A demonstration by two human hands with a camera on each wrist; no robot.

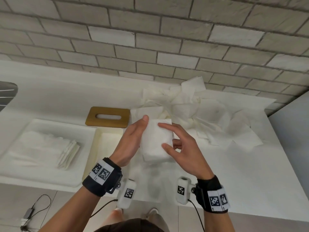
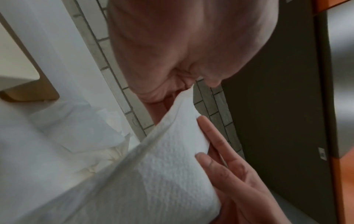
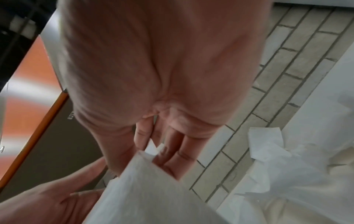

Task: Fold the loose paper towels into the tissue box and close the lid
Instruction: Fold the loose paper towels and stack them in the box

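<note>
A folded white paper towel [image 1: 156,139] is held just above the counter between both hands. My left hand [image 1: 135,136] grips its left side, thumb on top. My right hand [image 1: 173,139] pinches its right edge, index finger lying across the top. In the left wrist view the towel [image 2: 153,174] spans the lower frame, with right-hand fingers [image 2: 220,159] on its edge. In the right wrist view the towel [image 3: 149,189] meets the fingers. The cream tissue box [image 1: 98,148] stands open to the left. Its wooden lid [image 1: 107,116] lies behind it. Loose towels [image 1: 200,114] are heaped at the back right.
A white tray [image 1: 21,173] at the left holds a stack of folded towels [image 1: 66,151]. A metal sink edge [image 1: 6,94] shows at the far left. The brick wall [image 1: 150,39] runs behind the counter. The counter's front edge is near my wrists.
</note>
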